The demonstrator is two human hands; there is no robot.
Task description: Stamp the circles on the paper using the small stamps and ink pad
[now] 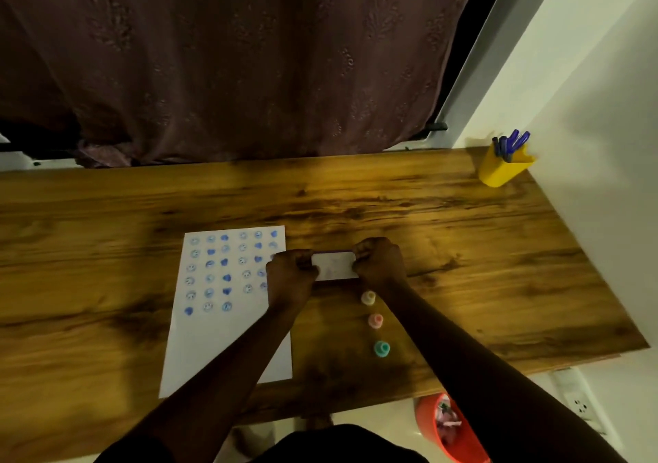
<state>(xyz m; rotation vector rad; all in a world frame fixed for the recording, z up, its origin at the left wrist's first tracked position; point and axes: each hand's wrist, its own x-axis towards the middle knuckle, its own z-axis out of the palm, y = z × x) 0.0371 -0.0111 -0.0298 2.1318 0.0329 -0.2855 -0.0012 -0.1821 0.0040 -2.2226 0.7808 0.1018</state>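
A white sheet of paper (217,334) lies on the wooden table (463,249), with several blue stamped marks across its upper half. Just right of it sits a white rectangular ink pad case (334,265). My left hand (290,277) grips its left end and my right hand (379,263) grips its right end; both are closed on it. Three small stamps stand in a line below the case: a yellow stamp (368,298), a pink stamp (375,320) and a green stamp (382,348). My left hand hides some marks at the paper's right edge.
A yellow cup with blue pens (504,167) stands at the table's far right corner beside a white wall (587,124). A dark curtain (231,64) hangs behind the table. An orange bin (448,430) sits on the floor under the table's near edge.
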